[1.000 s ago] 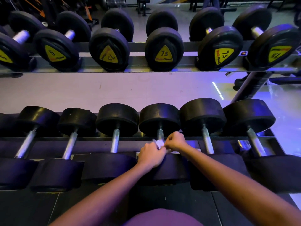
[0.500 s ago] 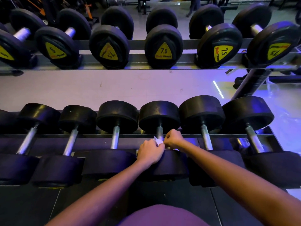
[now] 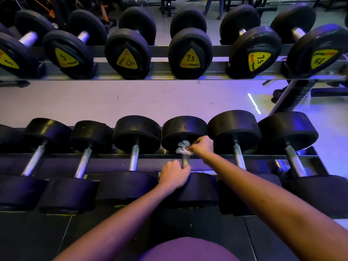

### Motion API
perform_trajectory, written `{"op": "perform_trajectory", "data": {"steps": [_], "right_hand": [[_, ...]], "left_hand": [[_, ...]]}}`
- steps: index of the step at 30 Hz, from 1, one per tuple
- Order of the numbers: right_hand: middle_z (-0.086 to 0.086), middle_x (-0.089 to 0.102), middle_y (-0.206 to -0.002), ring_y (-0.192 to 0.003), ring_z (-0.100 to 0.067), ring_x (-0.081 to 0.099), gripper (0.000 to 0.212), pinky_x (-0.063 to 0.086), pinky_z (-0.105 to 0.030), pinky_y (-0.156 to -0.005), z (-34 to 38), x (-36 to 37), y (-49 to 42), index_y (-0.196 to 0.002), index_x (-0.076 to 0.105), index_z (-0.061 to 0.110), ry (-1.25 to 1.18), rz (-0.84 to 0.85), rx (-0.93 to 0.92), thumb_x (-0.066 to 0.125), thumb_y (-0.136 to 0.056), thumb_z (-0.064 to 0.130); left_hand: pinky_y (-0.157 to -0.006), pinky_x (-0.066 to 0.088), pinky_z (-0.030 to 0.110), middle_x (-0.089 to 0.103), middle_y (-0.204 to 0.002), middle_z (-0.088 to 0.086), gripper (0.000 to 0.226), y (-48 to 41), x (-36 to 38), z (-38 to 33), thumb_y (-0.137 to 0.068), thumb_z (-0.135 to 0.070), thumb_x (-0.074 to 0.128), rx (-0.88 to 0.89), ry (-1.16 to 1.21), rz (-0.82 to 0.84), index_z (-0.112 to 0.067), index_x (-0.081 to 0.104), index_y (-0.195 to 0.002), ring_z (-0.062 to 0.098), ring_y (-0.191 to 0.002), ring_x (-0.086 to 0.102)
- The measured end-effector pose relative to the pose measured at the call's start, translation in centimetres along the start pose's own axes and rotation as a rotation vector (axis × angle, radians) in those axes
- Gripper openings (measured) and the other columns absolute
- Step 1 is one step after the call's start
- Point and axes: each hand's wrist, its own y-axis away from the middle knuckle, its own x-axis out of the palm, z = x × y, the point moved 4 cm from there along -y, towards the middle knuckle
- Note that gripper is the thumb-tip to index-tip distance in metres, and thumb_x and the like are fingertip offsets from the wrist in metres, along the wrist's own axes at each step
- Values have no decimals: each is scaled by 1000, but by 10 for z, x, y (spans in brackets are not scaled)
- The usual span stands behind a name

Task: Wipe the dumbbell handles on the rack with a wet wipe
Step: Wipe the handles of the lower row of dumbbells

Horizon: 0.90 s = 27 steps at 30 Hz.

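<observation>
My right hand (image 3: 201, 146) has carried the crumpled white wet wipe (image 3: 182, 147), pinched, up the bare steel dumbbell handle (image 3: 185, 161) to the far black rubber head (image 3: 184, 129). My left hand (image 3: 175, 176) grips the handle's near end, so the hands are now apart. One pass done, I judge. The neighbouring black dumbbell heads (image 3: 234, 129) crowd both sides, leaving room only lengthwise.

Pale gym floor (image 3: 113, 102), purple shirt (image 3: 188, 249)

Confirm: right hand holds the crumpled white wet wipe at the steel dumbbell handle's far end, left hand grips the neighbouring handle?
No: the head view shows the left hand gripping the near end of the same steel dumbbell handle. The right hand holds the crumpled white wet wipe at its far end.
</observation>
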Motion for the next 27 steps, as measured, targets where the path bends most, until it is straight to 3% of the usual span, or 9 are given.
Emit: {"op": "perform_trajectory", "data": {"steps": [5, 11, 14, 19, 22, 27], "right_hand": [[-9, 69, -81, -80, -19, 66, 20, 54, -28, -70, -5, 11, 3, -81, 73, 3, 157, 98, -21, 83, -68, 14], [-9, 60, -65, -57, -17, 56, 5, 57, -36, -62, -15, 17, 17, -68, 67, 5, 338, 288, -23, 71, -65, 6], [-8, 59, -71, -64, -16, 54, 15, 44, -27, -56, -27, 17, 24, -79, 70, 3, 336, 315, -27, 67, -73, 16], [-10, 63, -75, -71, -18, 60, 17, 49, -30, -61, -28, 18, 21, -78, 71, -2, 291, 255, -33, 69, -70, 13], [-6, 66, -71, -73, -17, 64, 4, 51, -29, -64, -21, 14, 17, -65, 69, 9, 227, 125, -72, 73, -67, 8], [-3, 65, -68, -71, -15, 65, 14, 53, -26, -65, -7, 5, 2, -66, 68, 11, 24, -28, -78, 81, -71, 11]], "left_hand": [[-81, 46, 38, 63, -107, 16, 40, 0, -2, -2, -89, -42, 47, -8, -25, 8, -8, 66, -98, 36, -103, 57], [-70, 39, 34, 65, -98, 16, 35, 0, -2, -2, -87, -41, 46, 2, -18, 24, -11, 62, -81, 36, -97, 59], [-72, 42, 35, 65, -96, 14, 34, 1, -2, -2, -85, -40, 45, 4, -28, 14, -13, 64, -80, 36, -96, 58], [-72, 39, 34, 65, -98, 13, 38, 0, -2, -2, -87, -42, 45, -10, -27, 17, -11, 67, -88, 34, -99, 58], [-73, 41, 35, 65, -101, 15, 38, 1, -3, -2, -88, -41, 45, -15, -32, 16, -10, 66, -91, 35, -101, 58], [-72, 48, 39, 68, -88, 13, 46, 1, -1, -3, -83, -47, 43, -14, 8, 18, -8, 67, -82, 31, -88, 62]]}}
